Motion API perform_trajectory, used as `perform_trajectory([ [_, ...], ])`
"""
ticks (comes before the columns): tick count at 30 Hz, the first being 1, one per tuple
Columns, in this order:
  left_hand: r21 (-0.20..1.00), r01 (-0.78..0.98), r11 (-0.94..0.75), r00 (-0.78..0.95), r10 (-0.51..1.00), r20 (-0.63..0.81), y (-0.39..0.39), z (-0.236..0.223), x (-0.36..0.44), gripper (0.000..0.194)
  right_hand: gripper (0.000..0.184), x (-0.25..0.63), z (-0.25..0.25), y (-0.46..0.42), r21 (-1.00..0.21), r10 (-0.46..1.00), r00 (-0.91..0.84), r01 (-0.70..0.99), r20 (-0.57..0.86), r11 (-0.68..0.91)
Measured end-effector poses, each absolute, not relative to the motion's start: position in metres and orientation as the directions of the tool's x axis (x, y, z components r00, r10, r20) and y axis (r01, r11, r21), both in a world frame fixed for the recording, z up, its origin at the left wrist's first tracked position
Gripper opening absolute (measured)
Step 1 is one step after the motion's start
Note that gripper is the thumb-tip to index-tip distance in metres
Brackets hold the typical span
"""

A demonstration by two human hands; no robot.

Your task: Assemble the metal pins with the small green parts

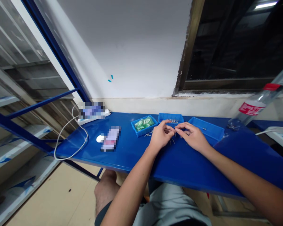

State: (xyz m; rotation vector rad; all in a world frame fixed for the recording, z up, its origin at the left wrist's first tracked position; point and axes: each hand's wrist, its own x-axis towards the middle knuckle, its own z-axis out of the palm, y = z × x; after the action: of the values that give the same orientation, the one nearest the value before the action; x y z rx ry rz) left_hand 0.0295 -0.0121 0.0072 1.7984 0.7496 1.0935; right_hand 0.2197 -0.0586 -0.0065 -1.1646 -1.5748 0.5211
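My left hand (161,135) and my right hand (191,135) meet above the blue table (191,166), fingertips close together. Something small may lie between the fingertips, but it is too small to make out. Several loose metal screws (171,141) lie on the tabletop just below them. Behind my hands stands a blue plastic tray (171,117) holding metal screws. To its left, a blue tray (138,130) holds green pieces in clear wrapping. A third blue tray (208,128) sits beyond my right hand.
A clear plastic bottle (252,108) with a red label lies at the right. At the left are a white mouse (100,138), a pixelated flat object (111,138), a white power strip (94,119) and a looped white cable (72,141). Metal shelving stands beyond the table's left end.
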Motion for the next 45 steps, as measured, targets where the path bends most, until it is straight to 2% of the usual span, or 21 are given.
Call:
perform_trajectory([
  [9, 0.904, -0.055, -0.425, 0.383, 0.827, 0.412, -0.007, 0.006, 0.029, 0.047, 0.034, 0.223, -0.007, -0.058, -0.84, 0.921, 0.018, 0.417, 0.39, 0.348],
  [14, 0.889, -0.133, -0.439, 0.395, 0.799, 0.454, -0.007, 0.006, 0.029, 0.058, 0.035, 0.219, -0.007, -0.059, -0.826, 0.923, -0.061, 0.426, 0.38, 0.369],
  [18, 0.89, -0.153, -0.43, 0.423, 0.785, 0.452, -0.01, 0.007, 0.031, 0.062, 0.034, 0.218, -0.009, -0.059, -0.854, 0.927, -0.085, 0.365, 0.366, 0.37],
  [20, 0.895, -0.137, -0.424, 0.422, 0.793, 0.44, -0.011, 0.008, 0.031, 0.056, 0.035, 0.219, -0.01, -0.059, -0.879, 0.937, -0.081, 0.328, 0.339, 0.346],
  [25, 0.871, 0.028, -0.49, 0.429, 0.793, 0.432, -0.012, 0.01, 0.028, 0.025, 0.038, 0.221, -0.01, -0.059, -0.896, 0.944, -0.028, 0.308, 0.328, 0.32],
  [29, 0.853, 0.02, -0.522, 0.436, 0.772, 0.462, -0.012, 0.011, 0.027, 0.012, 0.039, 0.221, -0.011, -0.058, -0.905, 0.947, -0.041, 0.282, 0.32, 0.318],
  [40, 0.908, 0.043, -0.417, 0.298, 0.873, 0.387, -0.009, 0.012, 0.026, 0.023, 0.041, 0.214, -0.006, -0.063, -0.921, 0.959, -0.019, 0.275, 0.283, 0.277],
  [45, 0.871, 0.012, -0.491, 0.368, 0.812, 0.453, -0.01, 0.013, 0.025, 0.017, 0.044, 0.213, -0.003, -0.064, -0.928, 0.961, -0.039, 0.254, 0.273, 0.274],
])
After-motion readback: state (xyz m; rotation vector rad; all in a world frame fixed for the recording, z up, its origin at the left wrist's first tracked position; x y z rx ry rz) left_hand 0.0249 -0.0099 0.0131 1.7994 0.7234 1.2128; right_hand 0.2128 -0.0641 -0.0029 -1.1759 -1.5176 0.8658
